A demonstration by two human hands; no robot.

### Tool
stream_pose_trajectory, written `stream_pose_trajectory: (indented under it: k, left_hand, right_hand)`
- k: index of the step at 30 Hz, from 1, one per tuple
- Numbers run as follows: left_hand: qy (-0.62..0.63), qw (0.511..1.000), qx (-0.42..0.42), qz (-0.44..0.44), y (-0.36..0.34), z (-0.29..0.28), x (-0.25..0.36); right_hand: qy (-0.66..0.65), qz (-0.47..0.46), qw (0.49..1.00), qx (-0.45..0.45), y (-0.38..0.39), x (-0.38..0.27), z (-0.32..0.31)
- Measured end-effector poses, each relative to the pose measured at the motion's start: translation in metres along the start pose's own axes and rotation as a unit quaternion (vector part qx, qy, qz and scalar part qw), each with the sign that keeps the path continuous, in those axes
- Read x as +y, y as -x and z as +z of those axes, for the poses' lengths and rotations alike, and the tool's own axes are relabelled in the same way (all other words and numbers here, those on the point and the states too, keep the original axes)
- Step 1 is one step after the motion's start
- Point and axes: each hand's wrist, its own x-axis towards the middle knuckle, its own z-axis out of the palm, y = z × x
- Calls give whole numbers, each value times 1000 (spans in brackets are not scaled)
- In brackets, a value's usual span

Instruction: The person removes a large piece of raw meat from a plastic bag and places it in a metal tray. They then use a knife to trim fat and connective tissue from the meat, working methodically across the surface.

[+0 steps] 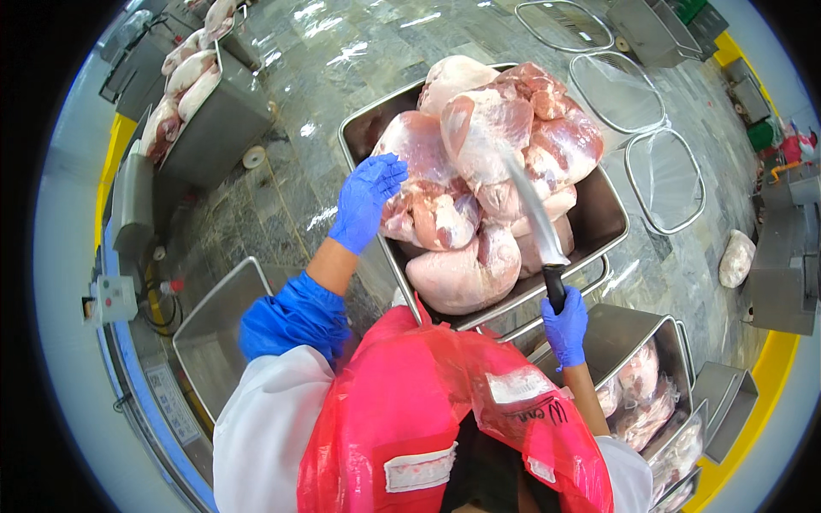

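In front of me a steel tub (617, 205) is heaped with large raw cuts of meat, pale skin and fat on some and dark pink flesh on others. My right hand (565, 329), in a blue glove, grips the black handle of a long knife (539, 218). Its blade points up and to the left over the heap, the tip at a big skin-on cut (485, 128). My left hand (366, 198), also blue-gloved, is at the tub's left side beside another cut (419, 147), fingers stretched out. Whether its fingertips touch the meat I cannot tell.
More meat lies in a steel tub (218, 111) at the far left and in one (654, 329) near my right elbow. Metal hoops with clear bags (667, 181) stand on the tiled floor (299, 154) at the right. A wrapped cut (736, 259) lies farther right.
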Motion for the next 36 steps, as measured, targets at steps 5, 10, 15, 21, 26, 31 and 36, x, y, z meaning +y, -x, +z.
stream_pose_trajectory:
  k: [5,10,15,21,26,31,36]
  left_hand:
    - [-168,976,-126,-50,-147,-11,-21]
    - [-237,953,-188,23,-265,-12,-98]
    - [-276,946,-167,20,-252,43,-119]
    - [-359,907,-61,211,-216,43,-111]
    - [-418,884,-17,208,-144,47,-89]
    - [-475,853,36,214,-43,74,-87]
    - [-469,858,52,201,32,112,-146]
  right_hand:
    - [-138,153,976,68,-48,-14,41]
    - [-380,206,886,171,-139,-72,74]
    - [-390,249,862,207,-191,-39,79]
    - [-424,236,865,126,-208,-19,70]
    - [-458,218,862,10,-230,-12,53]
    - [-378,153,899,-158,-291,10,28]
    - [-260,13,929,-264,-357,7,16]
